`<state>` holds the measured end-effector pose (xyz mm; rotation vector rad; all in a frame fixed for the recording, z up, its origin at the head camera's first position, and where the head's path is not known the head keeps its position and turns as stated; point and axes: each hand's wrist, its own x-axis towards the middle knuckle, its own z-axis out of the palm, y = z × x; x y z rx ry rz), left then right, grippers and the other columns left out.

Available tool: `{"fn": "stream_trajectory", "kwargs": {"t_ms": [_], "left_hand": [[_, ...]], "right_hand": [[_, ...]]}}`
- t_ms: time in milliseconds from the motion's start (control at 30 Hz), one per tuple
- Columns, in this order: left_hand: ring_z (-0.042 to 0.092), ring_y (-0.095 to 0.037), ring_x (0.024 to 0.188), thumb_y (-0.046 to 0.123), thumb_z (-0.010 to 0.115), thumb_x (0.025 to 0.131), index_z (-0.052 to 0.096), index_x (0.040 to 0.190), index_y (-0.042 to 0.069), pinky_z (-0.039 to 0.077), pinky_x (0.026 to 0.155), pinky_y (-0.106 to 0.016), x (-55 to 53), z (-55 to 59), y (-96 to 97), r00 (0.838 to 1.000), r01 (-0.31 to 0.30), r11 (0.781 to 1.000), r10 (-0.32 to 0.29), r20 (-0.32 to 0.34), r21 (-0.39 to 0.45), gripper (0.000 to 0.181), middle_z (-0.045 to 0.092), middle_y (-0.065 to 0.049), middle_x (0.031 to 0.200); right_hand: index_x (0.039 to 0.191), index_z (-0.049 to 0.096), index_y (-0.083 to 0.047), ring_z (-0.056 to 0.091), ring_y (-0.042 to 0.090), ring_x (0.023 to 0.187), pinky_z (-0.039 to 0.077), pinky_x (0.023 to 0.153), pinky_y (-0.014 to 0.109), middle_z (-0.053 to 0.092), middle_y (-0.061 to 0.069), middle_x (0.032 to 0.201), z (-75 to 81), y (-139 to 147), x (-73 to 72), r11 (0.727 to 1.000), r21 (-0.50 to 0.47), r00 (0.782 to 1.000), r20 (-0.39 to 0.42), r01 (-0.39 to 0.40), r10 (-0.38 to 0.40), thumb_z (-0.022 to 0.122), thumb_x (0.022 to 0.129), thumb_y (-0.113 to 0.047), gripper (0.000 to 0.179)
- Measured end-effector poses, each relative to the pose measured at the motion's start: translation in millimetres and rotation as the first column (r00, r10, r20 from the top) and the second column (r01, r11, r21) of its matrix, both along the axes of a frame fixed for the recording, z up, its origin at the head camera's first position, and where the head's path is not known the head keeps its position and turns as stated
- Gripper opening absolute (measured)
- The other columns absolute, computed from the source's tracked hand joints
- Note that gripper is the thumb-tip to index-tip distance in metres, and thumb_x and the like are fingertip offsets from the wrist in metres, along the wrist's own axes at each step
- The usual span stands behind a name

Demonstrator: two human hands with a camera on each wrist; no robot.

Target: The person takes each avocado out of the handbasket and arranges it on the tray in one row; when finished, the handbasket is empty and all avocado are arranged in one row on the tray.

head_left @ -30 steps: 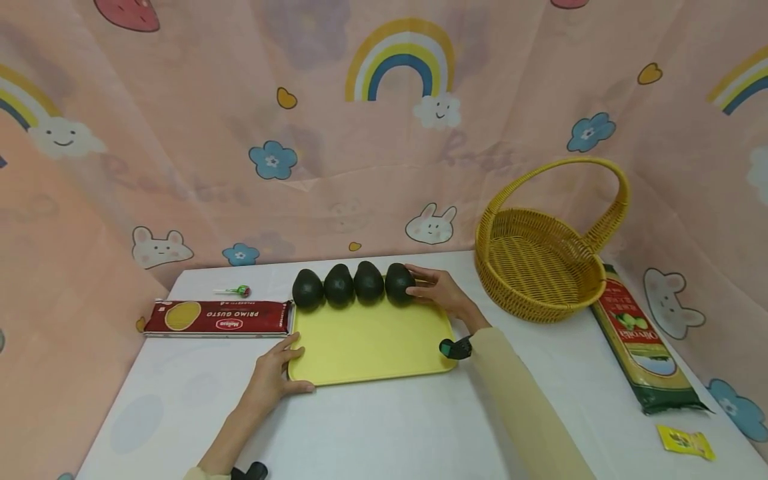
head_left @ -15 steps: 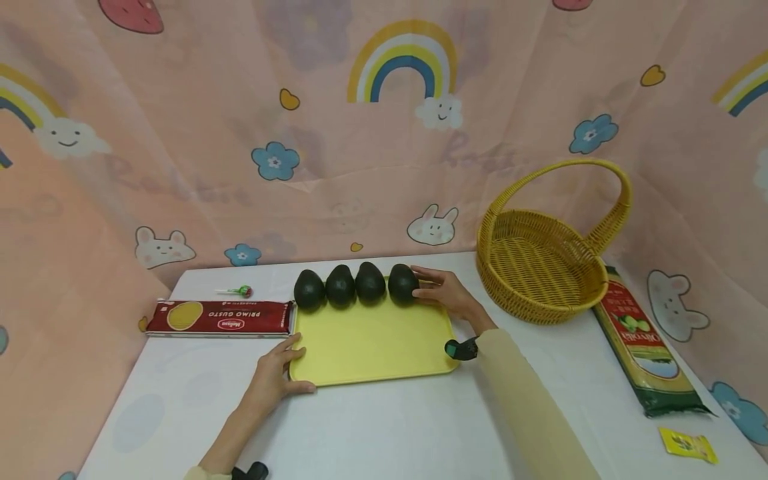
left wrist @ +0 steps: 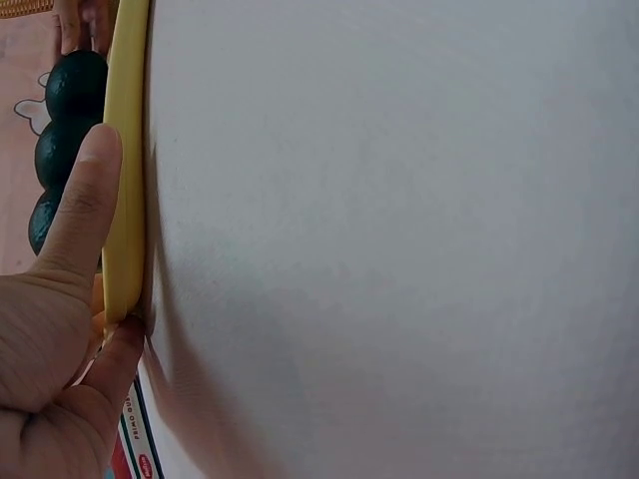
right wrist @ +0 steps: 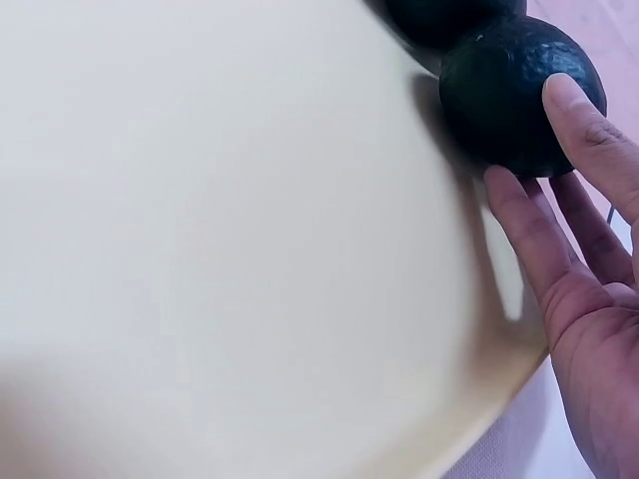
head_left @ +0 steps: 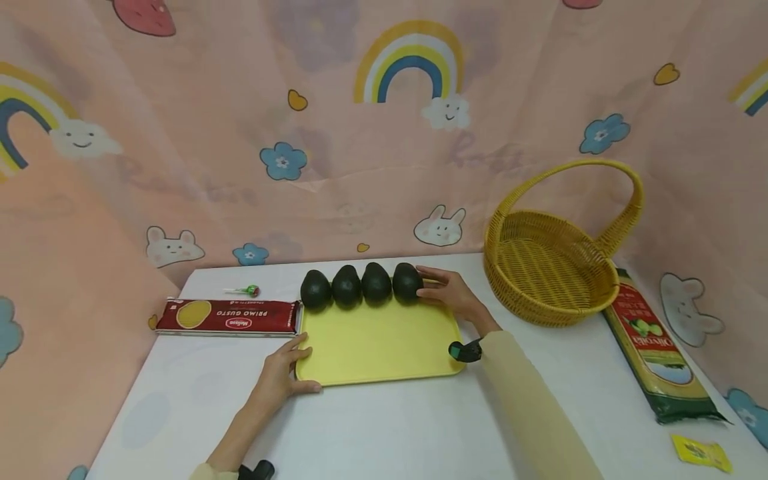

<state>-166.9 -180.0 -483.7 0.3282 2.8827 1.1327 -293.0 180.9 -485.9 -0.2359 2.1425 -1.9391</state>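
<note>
Several dark green avocados (head_left: 347, 287) stand in a row along the far edge of a yellow tray (head_left: 378, 347). My left hand (head_left: 279, 375) grips the tray's near left corner. In the left wrist view its thumb (left wrist: 88, 200) lies over the rim, and a finger (left wrist: 118, 364) bends in below the corner. My right hand (head_left: 453, 295) is at the rightmost avocado (head_left: 407, 283), with fairly straight fingers against its right side. From the right wrist, the thumb (right wrist: 599, 135) overlaps this avocado (right wrist: 514, 100) and fingertips reach its lower side; a neighbouring avocado sits right beside it.
A red spaghetti pack (head_left: 231, 316) lies left of the tray, with a small green lollipop (head_left: 251, 291) behind it. At the back right stands a yellow wicker basket (head_left: 552, 267) with a tall handle. Beside it are a green-and-red packet (head_left: 660, 353) and a small yellow packet (head_left: 701, 453).
My right hand's fingertips have eased slightly to the right along the rightmost avocado. The left hand keeps its place on the tray. The whole head view has shifted a little.
</note>
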Motion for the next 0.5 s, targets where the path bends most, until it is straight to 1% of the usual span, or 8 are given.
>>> {"fn": "stream_trajectory", "kwargs": {"t_ms": [133,233,300,367,400,433,467,500], "left_hand": [[0.041,-0.038,0.132,0.019,0.091,0.057,0.063,0.117,-0.012,0.044,0.1,-0.041,-1.4,-1.3,1.5,1.0,0.002,1.0,-0.001,0.011,-0.011,0.073,0.048,-0.019,0.141],[0.038,-0.038,0.134,0.021,0.09,0.06,0.06,0.12,-0.012,0.04,0.104,-0.043,-1.8,2.7,1.3,0.999,0.017,0.999,-0.015,0.041,-0.038,0.074,0.044,-0.019,0.144],[0.034,-0.04,0.135,0.024,0.087,0.065,0.057,0.123,-0.013,0.036,0.107,-0.047,-1.0,7.8,0.7,0.997,0.045,0.997,-0.04,0.071,-0.058,0.075,0.04,-0.021,0.147],[0.03,-0.043,0.136,0.026,0.082,0.073,0.053,0.129,-0.012,0.032,0.109,-0.053,0.5,13.2,0.0,0.993,0.081,0.994,-0.074,0.088,-0.078,0.074,0.033,-0.023,0.15],[0.027,-0.044,0.137,0.026,0.08,0.077,0.05,0.132,-0.011,0.03,0.109,-0.055,1.5,15.8,-0.2,0.993,0.094,0.992,-0.087,0.082,-0.088,0.073,0.029,-0.024,0.151],[0.025,-0.044,0.138,0.027,0.076,0.081,0.047,0.136,-0.009,0.029,0.109,-0.057,2.3,17.9,-0.4,0.993,0.102,0.99,-0.096,0.064,-0.101,0.072,0.026,-0.024,0.153],[0.023,-0.044,0.139,0.028,0.073,0.084,0.043,0.14,-0.006,0.03,0.107,-0.059,3.4,20.0,-0.1,0.995,0.103,0.987,-0.1,0.031,-0.123,0.072,0.022,-0.023,0.154],[0.021,-0.044,0.14,0.028,0.071,0.087,0.04,0.143,-0.003,0.03,0.107,-0.061,3.7,21.2,0.4,0.995,0.096,0.985,-0.099,-0.02,-0.144,0.071,0.02,-0.023,0.155]], "right_hand": [[0.144,0.043,-0.005,0.046,0.036,0.128,0.053,0.09,0.028,0.041,0.019,0.146,2.9,5.1,2.5,1.0,0.014,1.0,-0.001,0.0,0.0,0.069,0.087,-0.004,0.063],[0.145,0.04,-0.003,0.046,0.038,0.128,0.053,0.09,0.028,0.039,0.023,0.146,8.2,9.2,6.9,1.0,0.028,1.0,-0.03,-0.002,0.003,0.066,0.09,-0.006,0.061],[0.145,0.039,-0.001,0.047,0.039,0.126,0.053,0.092,0.032,0.037,0.025,0.146,12.3,12.2,11.6,0.998,0.057,0.997,-0.072,0.008,-0.004,0.063,0.093,-0.008,0.058],[0.144,0.039,-0.001,0.048,0.041,0.125,0.052,0.094,0.04,0.037,0.026,0.146,16.9,14.8,18.3,0.989,0.142,0.988,-0.152,0.048,-0.026,0.06,0.095,-0.011,0.054],[0.144,0.04,-0.001,0.048,0.041,0.124,0.05,0.096,0.044,0.038,0.026,0.146,19.9,15.5,22.9,0.974,0.209,0.977,-0.208,0.084,-0.04,0.058,0.097,-0.013,0.052],[0.144,0.041,-0.002,0.047,0.041,0.125,0.048,0.097,0.049,0.038,0.026,0.145,22.5,15.9,28.1,0.954,0.27,0.963,-0.265,0.127,-0.053,0.057,0.098,-0.015,0.051],[0.144,0.041,-0.002,0.044,0.042,0.127,0.045,0.099,0.052,0.038,0.026,0.145,24.8,16.1,33.7,0.926,0.333,0.942,-0.328,0.18,-0.065,0.056,0.098,-0.016,0.05],[0.143,0.042,-0.002,0.042,0.042,0.129,0.042,0.101,0.056,0.037,0.026,0.145,27.3,15.8,40.0,0.887,0.394,0.916,-0.395,0.241,-0.073,0.056,0.099,-0.017,0.049]]}}
